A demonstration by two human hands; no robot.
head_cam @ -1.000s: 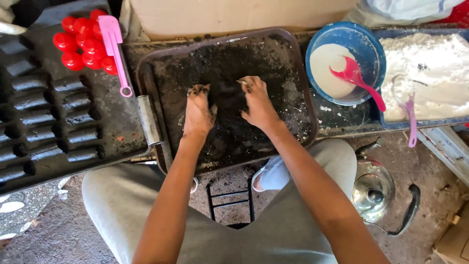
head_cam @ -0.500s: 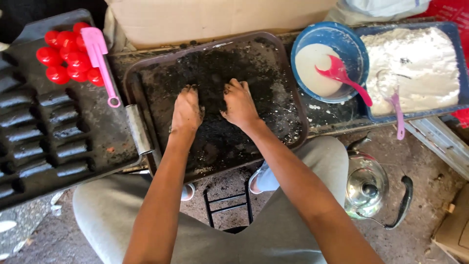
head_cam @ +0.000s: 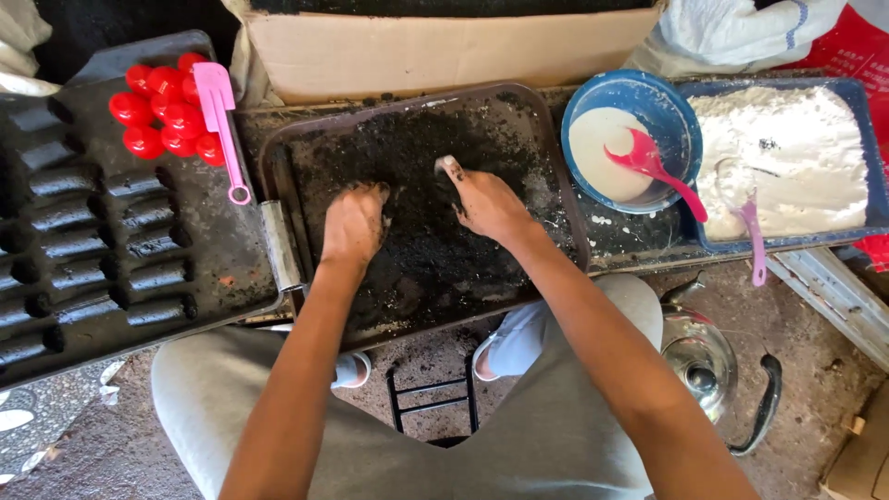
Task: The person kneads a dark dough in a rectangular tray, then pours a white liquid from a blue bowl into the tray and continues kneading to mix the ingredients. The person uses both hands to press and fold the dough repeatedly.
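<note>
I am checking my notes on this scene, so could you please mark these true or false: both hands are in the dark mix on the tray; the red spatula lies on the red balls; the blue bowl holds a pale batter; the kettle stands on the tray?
1. Both hands are in the dark mix on the tray. True: the left hand and right hand press into the dark mix on the tray.
2. The red spatula lies on the red balls. False: the red spatula rests in the blue bowl; a pink spatula lies by the red balls.
3. The blue bowl holds pale batter. True.
4. The kettle stands on the tray. False: the kettle sits on the ground.
</note>
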